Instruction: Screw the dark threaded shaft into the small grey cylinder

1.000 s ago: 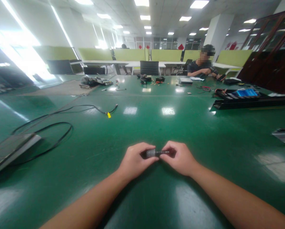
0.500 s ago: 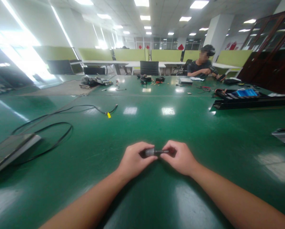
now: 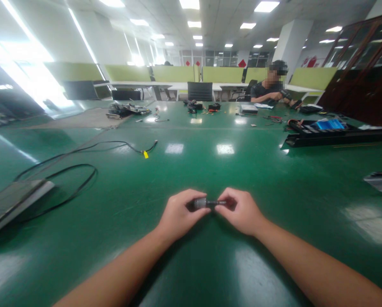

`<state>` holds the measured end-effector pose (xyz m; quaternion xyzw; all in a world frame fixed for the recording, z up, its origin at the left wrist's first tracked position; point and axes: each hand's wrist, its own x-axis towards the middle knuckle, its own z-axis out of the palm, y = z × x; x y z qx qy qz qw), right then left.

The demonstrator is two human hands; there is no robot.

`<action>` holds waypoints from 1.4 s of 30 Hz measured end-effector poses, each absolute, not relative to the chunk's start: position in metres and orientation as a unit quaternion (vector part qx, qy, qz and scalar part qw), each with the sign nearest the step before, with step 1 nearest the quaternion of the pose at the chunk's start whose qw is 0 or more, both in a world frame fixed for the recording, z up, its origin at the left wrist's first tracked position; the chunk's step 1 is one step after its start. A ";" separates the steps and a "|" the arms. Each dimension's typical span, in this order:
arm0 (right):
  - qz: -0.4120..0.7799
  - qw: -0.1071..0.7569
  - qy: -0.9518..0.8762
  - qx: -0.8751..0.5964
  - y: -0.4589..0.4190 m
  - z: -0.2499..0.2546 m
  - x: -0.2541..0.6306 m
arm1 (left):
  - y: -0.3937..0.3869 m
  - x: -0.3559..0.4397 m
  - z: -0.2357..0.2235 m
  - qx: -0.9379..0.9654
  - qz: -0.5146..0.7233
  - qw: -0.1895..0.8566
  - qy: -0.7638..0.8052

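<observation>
Just above the green table, a small grey cylinder with a thin dark shaft [image 3: 201, 203] lies level between my two hands. My left hand [image 3: 180, 214] grips the thick grey part, with the thumb below and the fingers above. The thin shaft runs to the right into my right hand [image 3: 240, 212], whose thumb and fingertips pinch its far end. The left end of the cylinder is hidden in my left palm. What exact kind of part it is, I cannot make out.
The green table [image 3: 191, 166] is glossy. On the left lie a flat slab-like device [image 3: 16, 200] and a black cable [image 3: 91, 170] with a yellow tag [image 3: 146, 154]. A long black rail [image 3: 334, 138] is at the right. Across the table sits a person [image 3: 267, 91].
Both of my hands and the grey cylinder stay almost in place. The cylinder sits very slightly further left and the dark part of the shaft looks a little different.
</observation>
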<state>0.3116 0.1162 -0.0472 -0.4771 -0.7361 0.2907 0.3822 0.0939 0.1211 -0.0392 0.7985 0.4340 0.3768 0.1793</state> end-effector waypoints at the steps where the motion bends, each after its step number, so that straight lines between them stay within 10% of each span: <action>1: 0.291 0.384 -0.735 -0.477 0.116 -0.047 0.312 | 0.121 0.094 -0.039 0.798 0.378 0.179 0.433; 42: 0.283 0.408 -0.717 -0.489 0.115 -0.045 0.310 | 0.122 0.092 -0.038 0.791 0.411 0.161 0.423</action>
